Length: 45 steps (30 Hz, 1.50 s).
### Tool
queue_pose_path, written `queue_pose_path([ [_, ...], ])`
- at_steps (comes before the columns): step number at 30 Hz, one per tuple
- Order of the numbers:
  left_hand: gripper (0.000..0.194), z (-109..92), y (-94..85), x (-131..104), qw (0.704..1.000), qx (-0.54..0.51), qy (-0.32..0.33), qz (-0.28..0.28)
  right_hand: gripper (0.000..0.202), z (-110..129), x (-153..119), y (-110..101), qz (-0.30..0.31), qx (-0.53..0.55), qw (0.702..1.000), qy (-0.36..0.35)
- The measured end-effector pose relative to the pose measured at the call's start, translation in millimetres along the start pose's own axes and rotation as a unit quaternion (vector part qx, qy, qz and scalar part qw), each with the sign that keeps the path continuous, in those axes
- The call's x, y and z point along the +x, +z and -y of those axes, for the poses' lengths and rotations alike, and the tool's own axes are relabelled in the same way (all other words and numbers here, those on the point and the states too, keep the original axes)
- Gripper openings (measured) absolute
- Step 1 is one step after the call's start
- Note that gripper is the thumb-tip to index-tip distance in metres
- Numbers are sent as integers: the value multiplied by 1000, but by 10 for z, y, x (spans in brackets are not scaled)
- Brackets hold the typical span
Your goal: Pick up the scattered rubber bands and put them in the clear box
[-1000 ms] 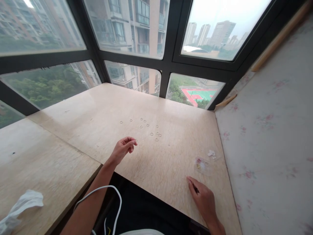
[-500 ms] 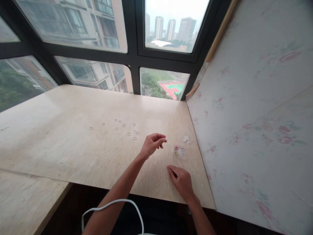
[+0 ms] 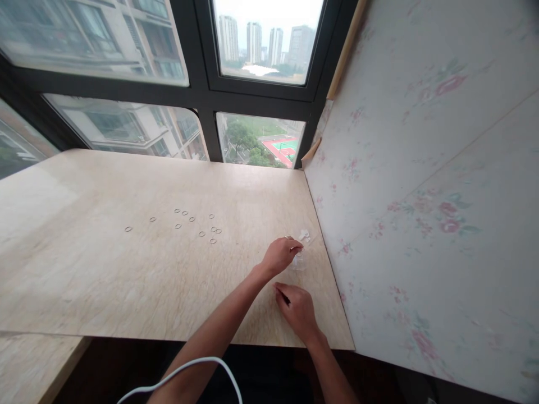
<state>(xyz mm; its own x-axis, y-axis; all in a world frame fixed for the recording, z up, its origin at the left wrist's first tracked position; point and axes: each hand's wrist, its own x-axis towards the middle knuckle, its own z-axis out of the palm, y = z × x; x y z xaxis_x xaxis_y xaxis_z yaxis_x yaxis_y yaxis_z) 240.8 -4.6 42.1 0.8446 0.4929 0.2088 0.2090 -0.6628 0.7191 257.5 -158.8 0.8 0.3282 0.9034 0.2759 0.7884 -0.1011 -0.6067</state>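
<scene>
My left hand (image 3: pixel 281 256) reaches over a small clear plastic box (image 3: pixel 298 266), its fingertips pinched together above it. Whatever those fingertips hold is too small to make out. The hand covers much of the box and its contents. Nearer to me, my right hand (image 3: pixel 298 310) rests on the stone sill with thumb and forefinger pressed together; anything between them is hidden. Small white pieces (image 3: pixel 304 235) lie just beyond the box. Several thin rings (image 3: pixel 192 219) are scattered to the left, apart from both hands.
The pale marble sill (image 3: pixel 126 280) runs to dark-framed windows (image 3: pixel 256 98) at the back. A wall with flowered paper (image 3: pixel 400 235) bounds the right side. A white cable (image 3: pixel 202 359) crosses over my left forearm at the bottom.
My left hand has moved right relative to the sill, from beside the clear box to over it, hiding the coloured pieces inside. The right hand keeps its pinch. The camera view has shifted right.
</scene>
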Motion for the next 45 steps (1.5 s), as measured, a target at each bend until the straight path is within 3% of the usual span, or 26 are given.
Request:
queue_pose_path([
  [5, 19, 56, 23, 6, 999, -36, 19, -2, 27, 15, 11, -24, 12, 7, 1000, 2],
  [10, 19, 161, -80, -101, 995, -85, 7, -45, 27, 16, 16, -34, 10, 12, 1000, -6],
  [18, 18, 397, -537, -480, 986, -83, -29, -141, 29, 17, 9, -25, 13, 17, 1000, 0],
  [26, 15, 807, -959, -982, 962, -50, -129, -235, 30, 88, 76, 23, 19, 96, 994, 52],
  [30, 16, 967, -1132, -1261, 947, -54, -166, -269, 31, 353, 289, 179, 50, 131, 990, 23],
  [36, 15, 1138, -1411, -1716, 934, -29, -179, -308, 33, 998, 840, 572, 106, 162, 979, -64],
  [40, 15, 1270, -1580, -2004, 927, -9, -181, -328, 32, 1423, 1299, 936, 146, 157, 969, -125],
  [45, 15, 1409, -1694, -2241, 915, -24, -196, -353, 35, 1886, 1969, 1529, 185, 34, 969, -159],
])
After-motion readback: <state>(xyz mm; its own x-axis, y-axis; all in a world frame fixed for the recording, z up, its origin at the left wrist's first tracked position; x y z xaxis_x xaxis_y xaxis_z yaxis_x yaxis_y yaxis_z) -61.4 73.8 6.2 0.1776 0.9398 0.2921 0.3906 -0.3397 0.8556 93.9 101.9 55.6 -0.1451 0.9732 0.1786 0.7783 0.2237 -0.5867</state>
